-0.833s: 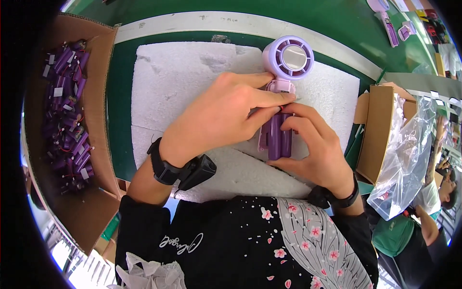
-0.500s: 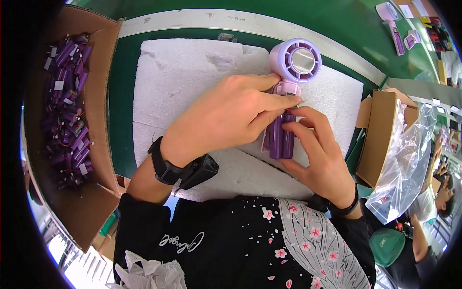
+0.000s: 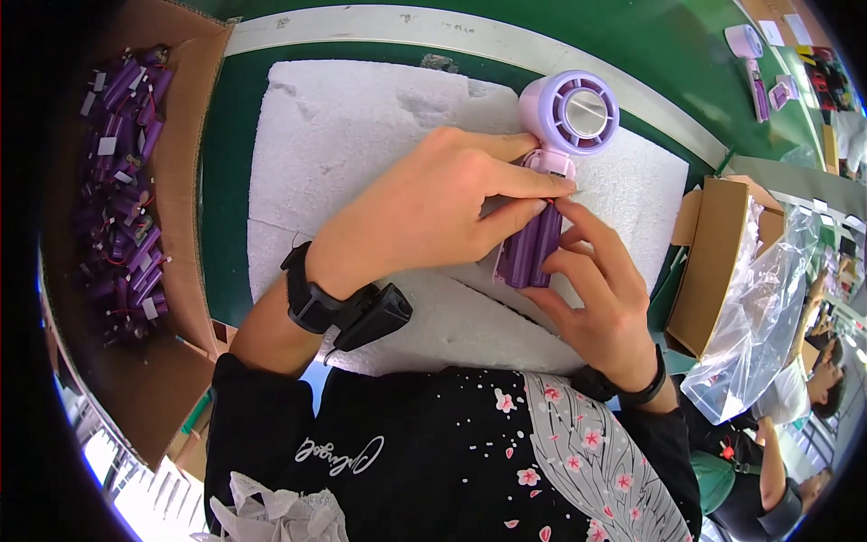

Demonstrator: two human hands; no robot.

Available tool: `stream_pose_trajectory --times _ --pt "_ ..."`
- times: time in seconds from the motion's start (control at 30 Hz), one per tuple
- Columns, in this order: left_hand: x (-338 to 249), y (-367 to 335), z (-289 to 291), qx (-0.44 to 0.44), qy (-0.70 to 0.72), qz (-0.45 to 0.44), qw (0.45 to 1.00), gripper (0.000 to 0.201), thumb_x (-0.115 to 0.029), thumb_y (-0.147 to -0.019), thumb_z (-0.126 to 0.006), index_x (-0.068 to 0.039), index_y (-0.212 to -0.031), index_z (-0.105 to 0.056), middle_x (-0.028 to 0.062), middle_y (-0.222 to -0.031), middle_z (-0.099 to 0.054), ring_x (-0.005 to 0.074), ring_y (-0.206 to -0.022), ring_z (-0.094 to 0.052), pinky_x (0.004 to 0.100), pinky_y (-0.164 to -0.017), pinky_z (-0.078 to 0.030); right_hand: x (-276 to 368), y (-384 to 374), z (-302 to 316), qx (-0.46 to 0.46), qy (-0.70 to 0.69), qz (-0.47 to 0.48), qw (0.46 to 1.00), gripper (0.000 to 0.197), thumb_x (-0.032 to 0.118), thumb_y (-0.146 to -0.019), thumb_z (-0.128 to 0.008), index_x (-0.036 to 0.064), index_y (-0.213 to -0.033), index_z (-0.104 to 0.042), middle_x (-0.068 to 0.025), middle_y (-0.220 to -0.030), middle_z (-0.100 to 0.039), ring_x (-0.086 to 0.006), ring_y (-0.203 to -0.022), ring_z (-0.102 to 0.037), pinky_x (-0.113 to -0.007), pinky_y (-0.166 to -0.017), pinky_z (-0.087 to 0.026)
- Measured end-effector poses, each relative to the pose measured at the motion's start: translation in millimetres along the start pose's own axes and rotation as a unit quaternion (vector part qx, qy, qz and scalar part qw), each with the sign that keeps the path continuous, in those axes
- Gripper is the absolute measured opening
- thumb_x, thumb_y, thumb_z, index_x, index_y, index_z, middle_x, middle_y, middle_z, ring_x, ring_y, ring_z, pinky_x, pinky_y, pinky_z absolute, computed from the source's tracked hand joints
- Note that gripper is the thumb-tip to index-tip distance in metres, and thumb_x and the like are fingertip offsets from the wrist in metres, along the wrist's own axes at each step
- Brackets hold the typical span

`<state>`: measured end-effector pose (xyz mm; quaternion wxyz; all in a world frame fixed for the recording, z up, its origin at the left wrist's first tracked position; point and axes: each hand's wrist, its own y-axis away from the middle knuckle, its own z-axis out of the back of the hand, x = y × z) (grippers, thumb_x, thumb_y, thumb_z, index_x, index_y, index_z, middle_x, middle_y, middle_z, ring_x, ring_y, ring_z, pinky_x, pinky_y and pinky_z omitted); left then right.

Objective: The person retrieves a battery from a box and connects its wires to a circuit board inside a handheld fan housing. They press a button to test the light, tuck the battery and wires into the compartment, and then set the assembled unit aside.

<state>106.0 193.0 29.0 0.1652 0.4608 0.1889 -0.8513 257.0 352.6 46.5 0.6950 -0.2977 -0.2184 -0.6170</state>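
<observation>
A lilac handheld fan, its round ribbed head pointing away from me, rests on a white foam sheet. Its handle is uncovered and contains a purple battery pack made of two cylinders. My left hand reaches across from the left, with fingers closed on the fan's neck and the thumb pinching at the pack's upper end, where a bit of red wire shows. From the right, my right hand has its fingers and thumb closed along the pack's side and lower end. The fingers hide much of the wiring.
On the left, an open cardboard box holds many purple battery packs. A smaller carton with clear plastic bagging stands at the right. Another lilac fan lies on the green surface, far right. A person sits beyond the carton.
The fan and both hands have shifted slightly right in the picture. My right index finger has moved up toward the pack's upper end, and the pack is tilted a little more.
</observation>
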Motion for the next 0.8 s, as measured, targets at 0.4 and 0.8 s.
stream_pose_trajectory --times 0.4,0.8 --pt "2 0 6 0.050 0.020 0.048 0.997 0.051 -0.010 -0.067 -0.081 -0.009 -0.117 -0.070 0.0175 -0.111 -0.068 0.0370 -0.106 -0.064 0.0384 -0.093 -0.050 5 -8 -7 -0.017 -0.032 -0.091 0.995 0.046 -0.004 -0.055 -0.086 0.0028 -0.091 -0.058 -0.0156 -0.123 -0.053 -0.0257 -0.098 -0.061 -0.033 -0.075 -0.054" --pt "3 -3 5 0.039 0.075 0.104 0.991 0.052 -0.014 -0.065 -0.084 -0.012 -0.116 -0.071 0.0163 -0.101 -0.069 0.0321 -0.088 -0.068 0.0386 -0.080 -0.052 -1 -24 -7 -0.041 -0.056 -0.139 0.988 0.075 -0.002 -0.055 -0.086 0.0093 -0.118 -0.047 -0.0125 -0.121 -0.043 -0.0270 -0.097 -0.056 -0.037 -0.082 -0.051"
